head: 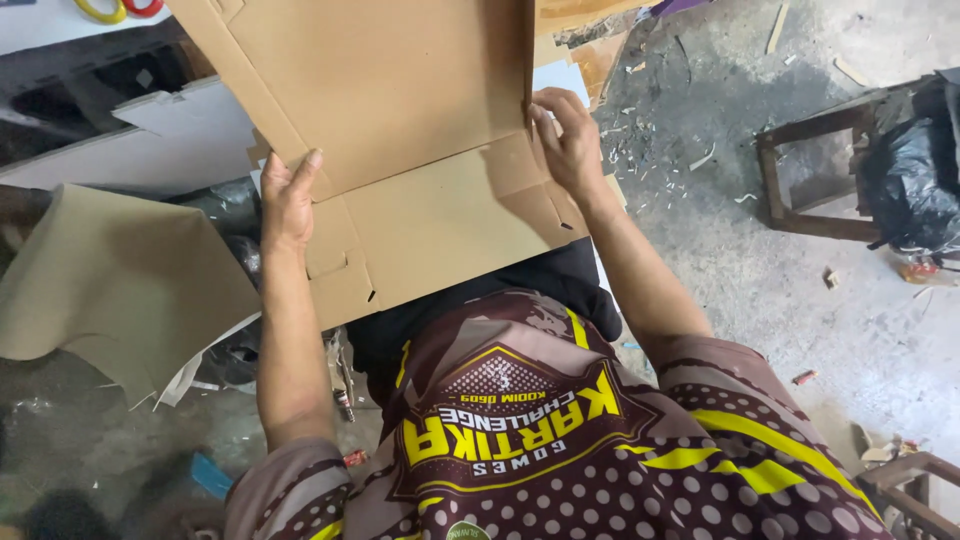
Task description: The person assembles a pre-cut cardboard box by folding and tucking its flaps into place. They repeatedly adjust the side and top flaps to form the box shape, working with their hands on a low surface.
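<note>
Head view: both hands work a flat cardboard box blank [420, 190] held over the lap.
Left of the blank, a loose tan cardboard sheet [110, 280] lies on the floor, near the forearm. At the blank's left edge, the left hand [288, 200] grips the fold line, thumb on top pointing up, the other fingers tucked behind the board and out of sight. The blank itself is bent along a crease, upper panel tilted up, lower panel resting on the black trousers [480, 300]. At its right edge, the right hand [568, 145] presses in, fingers curled close together on the side flap. Right of the blank, well apart, stands a dark wooden frame [800, 170].
</note>
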